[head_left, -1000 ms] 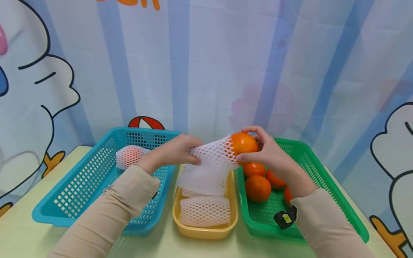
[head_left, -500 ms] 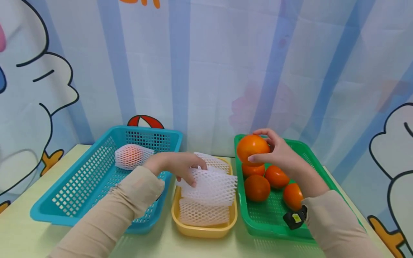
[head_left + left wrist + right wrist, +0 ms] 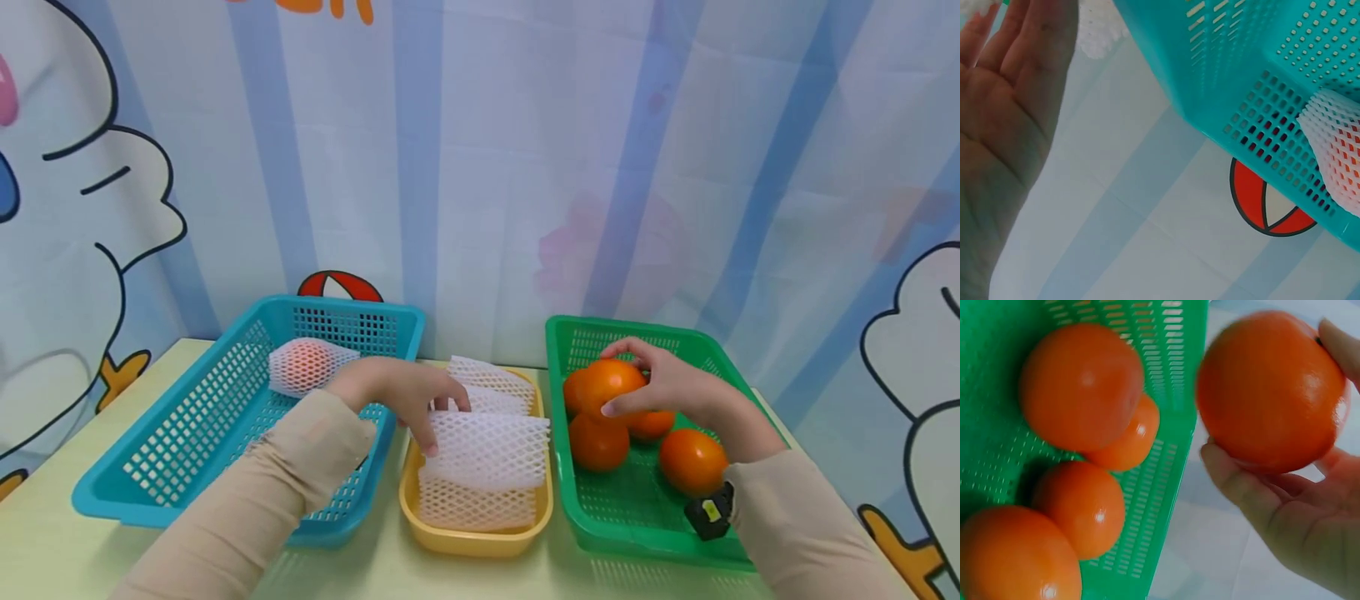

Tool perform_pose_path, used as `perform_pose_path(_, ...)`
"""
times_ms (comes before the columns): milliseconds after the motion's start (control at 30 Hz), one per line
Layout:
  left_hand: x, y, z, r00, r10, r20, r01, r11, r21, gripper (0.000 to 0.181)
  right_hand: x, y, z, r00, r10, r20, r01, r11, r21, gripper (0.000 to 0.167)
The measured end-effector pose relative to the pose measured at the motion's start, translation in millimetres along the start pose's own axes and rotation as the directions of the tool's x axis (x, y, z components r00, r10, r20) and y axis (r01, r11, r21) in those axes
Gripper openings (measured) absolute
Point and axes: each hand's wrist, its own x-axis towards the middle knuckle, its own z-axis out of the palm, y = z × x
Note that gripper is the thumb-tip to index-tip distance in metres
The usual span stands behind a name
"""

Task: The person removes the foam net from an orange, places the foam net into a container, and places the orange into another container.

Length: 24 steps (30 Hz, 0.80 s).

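My right hand (image 3: pixel 663 387) grips an orange (image 3: pixel 609 385) between thumb and fingers, above the other oranges in the green basket (image 3: pixel 558 400). In the right wrist view, the held orange (image 3: pixel 1272 394) is round and glossy, clasped at its sides by the fingertips. At the yellow basket (image 3: pixel 480 546), my left hand (image 3: pixel 412 396) has its thumb at the left edge of a white foam net sleeve (image 3: pixel 491 454); the fingers look spread from the thumb, with their tips partly hidden. The left wrist view shows this hand (image 3: pixel 1016 94) with fairly straight fingers.
A blue basket (image 3: pixel 120 504) at left holds one fruit in a foam net (image 3: pixel 306 367). Several oranges (image 3: pixel 693 461) lie in the green basket. More foam nets (image 3: pixel 476 508) are in the yellow basket. A striped cartoon backdrop (image 3: pixel 487 167) hangs behind the table.
The orange has come away from the foam net and gone right and down over the green basket in my right hand. The net now lies lower, on the pile, under my left hand.
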Motion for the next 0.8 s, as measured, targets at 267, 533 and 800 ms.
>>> perform_pose_path(267, -6.2, -4.3, -0.7, 1.0, 0.019, -0.005, -0.019, 0.999, 0.026, 0.05, -1.3, 8.2, -1.3, 0.987, 0.099, 0.13, -0.082, 0.988, -0.134, 0.06)
perform_pose_path(533, -10.7, -8.4, -2.1, 1.0, 0.027, -0.014, -0.027, 1.0, -0.003, 0.047, -0.7, 11.7, -3.0, 0.955, 0.198, 0.222, -0.149, 0.964, -0.22, 0.053)
perform_pose_path(800, -13.7, -13.9, -1.8, 0.999, 0.028, -0.035, -0.029, 0.999, -0.035, 0.044, 0.4, 20.9, -2.7, 0.904, 0.327, 0.277, -0.221, 0.91, -0.352, 0.057)
